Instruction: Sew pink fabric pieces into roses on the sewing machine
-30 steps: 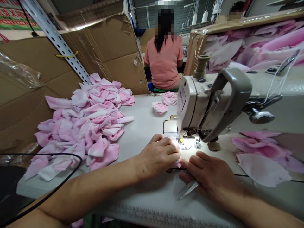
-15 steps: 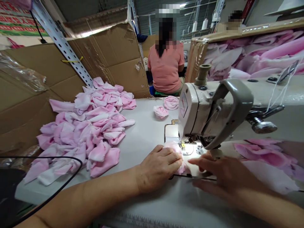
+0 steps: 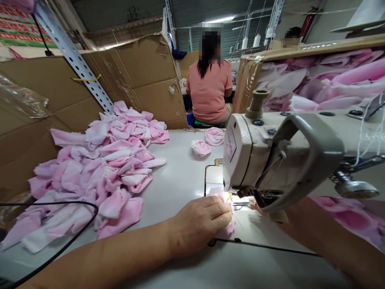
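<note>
My left hand (image 3: 201, 224) is closed over a small ruffled piece of pink-and-white fabric (image 3: 231, 226), pressing it on the machine bed just left of the needle area. Most of that piece is hidden under my fingers. My right hand (image 3: 290, 222) reaches in behind the grey guard of the sewing machine (image 3: 258, 148), which covers most of its fingers. From its fingertips the slim metal blades of what look like thread snips (image 3: 242, 203) point left toward the fabric, under the machine's light. A loose thread trails near the fabric's right edge.
A large heap of pink-and-white fabric strips (image 3: 99, 172) covers the left of the table. Two rolled fabric rosettes (image 3: 201, 148) lie behind the needle area. More pink fabric (image 3: 349, 220) is at right. Cardboard (image 3: 144, 76) walls the back; a person (image 3: 209, 92) sits beyond.
My right hand has moved from in front of the needle area to behind the guard, bringing the metal blades near the fabric. My left hand stays on the piece. The view has shifted slightly.
</note>
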`<state>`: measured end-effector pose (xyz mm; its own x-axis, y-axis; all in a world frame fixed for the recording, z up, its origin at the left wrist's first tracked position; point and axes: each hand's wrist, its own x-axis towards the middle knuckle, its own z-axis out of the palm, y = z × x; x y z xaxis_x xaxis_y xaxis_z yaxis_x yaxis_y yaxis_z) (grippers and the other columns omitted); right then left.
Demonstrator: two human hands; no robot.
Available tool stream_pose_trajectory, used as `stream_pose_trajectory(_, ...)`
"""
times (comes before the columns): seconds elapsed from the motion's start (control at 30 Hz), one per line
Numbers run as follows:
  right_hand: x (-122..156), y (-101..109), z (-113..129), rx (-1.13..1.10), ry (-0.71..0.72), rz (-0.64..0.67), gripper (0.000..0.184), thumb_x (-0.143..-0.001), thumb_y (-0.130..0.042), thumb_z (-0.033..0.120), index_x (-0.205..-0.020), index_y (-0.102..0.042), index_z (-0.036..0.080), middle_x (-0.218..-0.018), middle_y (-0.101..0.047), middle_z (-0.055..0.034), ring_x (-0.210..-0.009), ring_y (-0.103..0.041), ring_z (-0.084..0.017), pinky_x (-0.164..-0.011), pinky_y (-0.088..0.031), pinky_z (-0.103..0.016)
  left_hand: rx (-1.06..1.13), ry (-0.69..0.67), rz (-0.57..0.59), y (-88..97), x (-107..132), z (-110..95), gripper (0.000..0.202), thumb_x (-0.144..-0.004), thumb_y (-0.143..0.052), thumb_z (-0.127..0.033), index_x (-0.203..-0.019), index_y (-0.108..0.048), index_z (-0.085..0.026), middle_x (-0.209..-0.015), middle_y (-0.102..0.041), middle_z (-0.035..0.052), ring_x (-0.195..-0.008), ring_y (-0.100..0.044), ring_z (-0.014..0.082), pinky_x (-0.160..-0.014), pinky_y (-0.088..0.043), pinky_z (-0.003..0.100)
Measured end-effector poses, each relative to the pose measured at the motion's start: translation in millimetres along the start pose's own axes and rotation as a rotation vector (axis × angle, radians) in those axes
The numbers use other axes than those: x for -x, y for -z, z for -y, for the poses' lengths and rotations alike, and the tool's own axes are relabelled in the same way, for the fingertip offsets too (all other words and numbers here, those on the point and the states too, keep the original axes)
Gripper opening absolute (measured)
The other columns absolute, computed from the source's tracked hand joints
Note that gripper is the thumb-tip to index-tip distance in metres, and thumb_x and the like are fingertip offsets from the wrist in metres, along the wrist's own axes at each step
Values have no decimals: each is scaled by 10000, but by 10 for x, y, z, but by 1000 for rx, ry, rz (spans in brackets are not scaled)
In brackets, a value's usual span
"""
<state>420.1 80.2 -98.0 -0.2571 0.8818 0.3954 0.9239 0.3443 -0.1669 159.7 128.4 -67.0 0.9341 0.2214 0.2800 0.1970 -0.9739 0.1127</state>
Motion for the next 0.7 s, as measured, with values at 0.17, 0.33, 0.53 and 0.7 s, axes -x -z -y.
stream_pose_trajectory(0.17, -33, -41, 37, -7, 57, -6, 262, -894, -468, 367, -897, -689, 225, -696, -675, -69, -729, -661, -253, -570, -484, -317, 26, 0, -14, 6, 22, -8, 212, -960, -395, -123, -1073, -572, -95, -1100, -637, 92, -1031, -555, 173, -1055, -413, 305)
stream_pose_trajectory(0.33, 35, -73, 62, -31, -23, -9, 260, -882, -464, 338, -972, -690, 247, -732, -687, -94, -714, -663, -281, -551, -497, -357, 29, 3, -8, 9, 23, -16, 260, -956, -375, -118, -1148, -547, -89, -1145, -624, 101, -1070, -546, 187, -1090, -386, 328)
stream_pose_trajectory(0.53, 30, -58, 116, -41, -24, 29, 225, -875, -476, 305, -941, -687, 265, -729, -685, -79, -712, -660, -274, -575, -505, -366, -4, 19, 9, 21, 27, -24, 265, -948, -383, -99, -1158, -545, -94, -1213, -594, 110, -1112, -533, 191, -1100, -374, 344)
stream_pose_trajectory(0.7, 7, -53, 127, -35, -30, 56, 221, -884, -474, 287, -955, -682, 259, -705, -672, -64, -721, -659, -266, -608, -510, -367, -39, 31, -14, 17, 13, -30, 229, -966, -396, -128, -1138, -547, -112, -1175, -614, 97, -1090, -541, 176, -1071, -403, 326)
